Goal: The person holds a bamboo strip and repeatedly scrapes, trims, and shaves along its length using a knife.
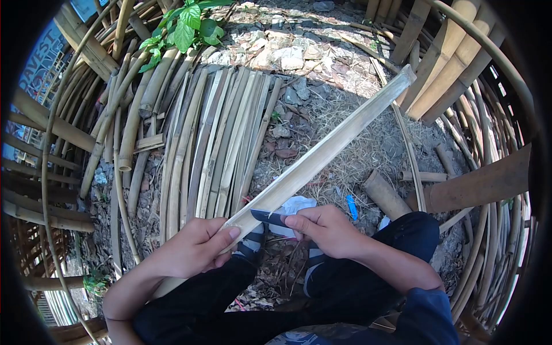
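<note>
1. The person's left hand [198, 247] is gripping a long, pale, trough-shaped strip of split bamboo [328, 150], its thumb lying along the near edge and its fingers curling underneath.
2. The right hand [328, 231] is holding a dark, flat, narrow blade [266, 217] in a tight pinch between thumb and fingers; the handle is hiding inside the fist, so its shape cannot be told.
3. The blade is lying across the hollow face of the strip, just beyond the left thumb, and its tip is appearing to touch the bamboo.
4. The strip is slanting across the front of the body, its lower end passing under the left forearm and its upper end pointing up and to the right.
5. Beyond the left hand, a row of slim, tan and greyish split bamboo slats [221, 138] is lying side by side on the ground.
6. A crumpled white sheet [296, 204] is showing behind the blade, and a small bright-blue object [351, 207] is lying beyond the right hand.
7. A short, thick, brown bamboo section [386, 195] is resting near the blue object.
8. A green, broad-leaved plant [187, 26] is growing beyond the slats.
</note>
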Motion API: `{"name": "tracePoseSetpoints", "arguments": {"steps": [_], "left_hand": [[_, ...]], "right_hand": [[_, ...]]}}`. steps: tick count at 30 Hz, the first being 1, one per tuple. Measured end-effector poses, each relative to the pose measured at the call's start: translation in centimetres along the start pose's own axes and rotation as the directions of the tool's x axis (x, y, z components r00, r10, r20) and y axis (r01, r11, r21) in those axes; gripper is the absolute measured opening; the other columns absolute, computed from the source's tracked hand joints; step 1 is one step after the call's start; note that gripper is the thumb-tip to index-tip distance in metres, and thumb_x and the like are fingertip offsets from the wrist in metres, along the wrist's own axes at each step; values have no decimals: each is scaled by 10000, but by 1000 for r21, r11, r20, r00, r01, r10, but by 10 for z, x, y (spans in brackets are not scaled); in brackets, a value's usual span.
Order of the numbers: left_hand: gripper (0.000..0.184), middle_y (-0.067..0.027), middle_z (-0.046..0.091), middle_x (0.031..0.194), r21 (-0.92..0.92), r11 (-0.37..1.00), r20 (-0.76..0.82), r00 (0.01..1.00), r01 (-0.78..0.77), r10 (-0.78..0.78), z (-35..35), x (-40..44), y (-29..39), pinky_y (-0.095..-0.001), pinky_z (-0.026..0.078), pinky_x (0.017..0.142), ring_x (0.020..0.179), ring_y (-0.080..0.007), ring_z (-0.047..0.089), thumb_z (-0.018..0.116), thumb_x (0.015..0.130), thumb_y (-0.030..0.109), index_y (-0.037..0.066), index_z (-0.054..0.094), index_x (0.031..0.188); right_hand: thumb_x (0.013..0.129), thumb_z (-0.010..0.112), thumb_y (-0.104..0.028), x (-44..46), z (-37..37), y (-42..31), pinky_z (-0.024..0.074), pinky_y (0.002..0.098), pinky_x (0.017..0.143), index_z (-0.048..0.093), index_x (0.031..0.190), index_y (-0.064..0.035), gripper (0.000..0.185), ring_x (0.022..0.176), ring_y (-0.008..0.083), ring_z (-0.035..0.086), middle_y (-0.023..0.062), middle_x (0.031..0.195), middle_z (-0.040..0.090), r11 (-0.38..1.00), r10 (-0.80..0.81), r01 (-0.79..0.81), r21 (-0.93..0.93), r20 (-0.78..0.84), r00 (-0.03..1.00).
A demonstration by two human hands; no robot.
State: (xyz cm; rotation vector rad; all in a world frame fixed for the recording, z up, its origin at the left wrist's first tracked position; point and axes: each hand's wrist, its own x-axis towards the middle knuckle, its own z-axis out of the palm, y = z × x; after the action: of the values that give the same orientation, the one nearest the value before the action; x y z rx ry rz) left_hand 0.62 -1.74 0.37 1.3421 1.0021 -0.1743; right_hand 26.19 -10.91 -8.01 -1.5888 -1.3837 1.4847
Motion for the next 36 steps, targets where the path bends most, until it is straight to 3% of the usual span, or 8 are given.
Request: {"name": "tracePoseSetpoints", "arguments": {"steps": [8,10,14,19,22,24,26,36], "left_hand": [[382,16,518,587,-44,999,-30,999,-25,24,-6,-2,-4,-227,377,421,441,-57,472,436,1085,314,26,561,867],[382,12,521,586,-41,999,-27,1000,8,-9,-7,-4,-12,-228,379,420,439,-59,474,436,1085,314,21,567,878],[384,0,538,586,-66,997,1,1000,30,-30,-10,1,-23,-231,383,419,438,-68,486,440,1084,312,6,589,907],[397,-18,556,589,-130,989,71,996,72,-63,-4,4,-14,-236,402,430,444,-88,513,437,1084,316,-10,606,931],[414,-29,565,588,-217,975,116,993,55,-31,-3,13,-25,-237,420,439,454,-99,537,427,1086,325,-13,611,935],[423,-34,568,585,-262,965,119,993,15,17,-4,13,-27,-237,428,445,462,-103,551,419,1088,330,-13,613,936],[439,-33,568,569,-79,992,141,984,-100,111,-4,13,-25,-239,433,442,466,-107,566,410,1088,349,-10,614,938],[553,-29,552,548,87,996,22,1000,9,-11,-4,12,-17,-256,442,412,447,-104,576,402,1076,435,-31,650,911]], "right_hand": [[1004,545,-498,2,-24,4,405,302,566,653,729,-57,531,566,117,515,8,591,539,998,60,-57,34,-68,996],[1023,537,-460,7,-44,12,353,267,544,615,709,-48,524,571,79,447,-13,599,505,949,54,16,316,-210,976],[1039,515,-441,7,-44,17,349,263,542,587,698,-48,525,578,72,432,-20,607,491,915,68,11,403,-180,981],[1037,477,-491,-4,16,-1,406,331,570,600,726,-48,556,562,155,509,37,575,507,991,-121,118,54,43,992],[1030,460,-528,-6,29,-8,412,353,573,616,729,-66,573,556,189,523,58,571,515,997,-71,74,-14,129,989],[1027,454,-539,-6,32,-5,413,354,574,620,726,-71,581,554,188,526,55,570,518,995,-95,95,2,122,988],[1025,449,-551,-6,32,-8,415,355,574,623,724,-76,589,553,188,528,52,569,521,993,-116,115,21,115,987],[1042,462,-493,-2,3,-7,421,331,584,592,699,-37,586,554,150,494,33,580,500,981,-76,80,174,-34,997]]}}
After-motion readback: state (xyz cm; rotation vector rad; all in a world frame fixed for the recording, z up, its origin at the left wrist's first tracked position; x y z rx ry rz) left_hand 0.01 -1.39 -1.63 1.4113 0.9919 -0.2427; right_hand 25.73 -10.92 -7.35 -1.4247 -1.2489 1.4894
